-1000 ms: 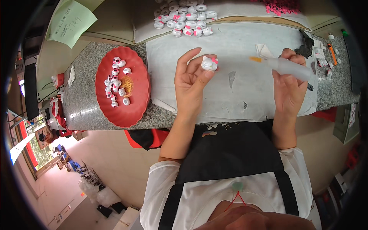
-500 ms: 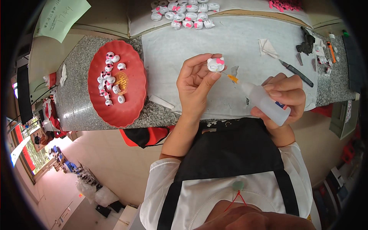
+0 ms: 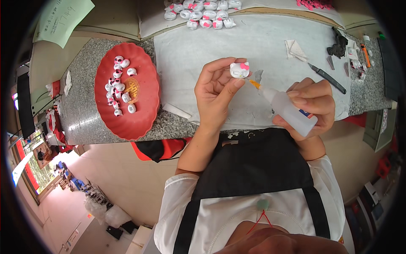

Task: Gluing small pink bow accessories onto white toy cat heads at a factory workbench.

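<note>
Between thumb and fingertips, my left hand [image 3: 216, 91] pinches a small white cat-head figurine [image 3: 240, 70] with a pink bow. My right hand [image 3: 311, 103] is wrapped around a translucent squeeze bottle [image 3: 288, 109] with an orange needle tip [image 3: 255, 84]. The bottle is tilted, its thin needle pointing up and left at the lower edge of the figurine. Whether the needle touches the figurine I cannot tell. Both hands are above a white paper sheet [image 3: 190, 55] on the speckled counter.
A red scalloped tray [image 3: 146, 114] at left holds several small white, pink and black pieces. More white figurines [image 3: 207, 17] sit at the back, pink pieces [image 3: 314, 4] at the far right. A utility knife [image 3: 327, 78], folded tissue [image 3: 296, 51] and black crumpled item [image 3: 337, 44] lie at right.
The bottle has shifted slightly left and down, its needle tip now closer to the figurine's lower edge. The left hand keeps its pinch, with the figurine moved slightly right.
</note>
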`<state>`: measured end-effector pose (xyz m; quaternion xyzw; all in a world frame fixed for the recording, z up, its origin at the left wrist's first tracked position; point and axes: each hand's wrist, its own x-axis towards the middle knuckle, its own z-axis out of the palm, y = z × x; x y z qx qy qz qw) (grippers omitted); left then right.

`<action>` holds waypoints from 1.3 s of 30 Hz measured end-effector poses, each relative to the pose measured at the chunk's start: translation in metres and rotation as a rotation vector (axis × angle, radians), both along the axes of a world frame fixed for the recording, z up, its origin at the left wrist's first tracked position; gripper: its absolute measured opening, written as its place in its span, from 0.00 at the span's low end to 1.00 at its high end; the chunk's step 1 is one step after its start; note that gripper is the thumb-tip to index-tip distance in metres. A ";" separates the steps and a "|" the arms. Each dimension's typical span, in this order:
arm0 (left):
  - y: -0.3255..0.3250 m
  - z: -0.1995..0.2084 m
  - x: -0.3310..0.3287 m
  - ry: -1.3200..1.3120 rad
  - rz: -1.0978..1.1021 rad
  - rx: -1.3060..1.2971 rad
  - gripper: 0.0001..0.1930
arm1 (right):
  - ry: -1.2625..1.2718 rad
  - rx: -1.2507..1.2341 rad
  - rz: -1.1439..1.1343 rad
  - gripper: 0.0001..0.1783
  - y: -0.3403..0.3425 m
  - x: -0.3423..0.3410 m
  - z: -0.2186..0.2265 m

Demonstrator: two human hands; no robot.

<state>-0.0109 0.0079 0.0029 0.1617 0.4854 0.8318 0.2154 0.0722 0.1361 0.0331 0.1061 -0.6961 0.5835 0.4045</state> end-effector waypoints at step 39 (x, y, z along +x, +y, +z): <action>-0.001 -0.009 0.001 0.325 0.044 -0.186 0.16 | -0.010 0.048 0.018 0.24 0.000 -0.002 0.001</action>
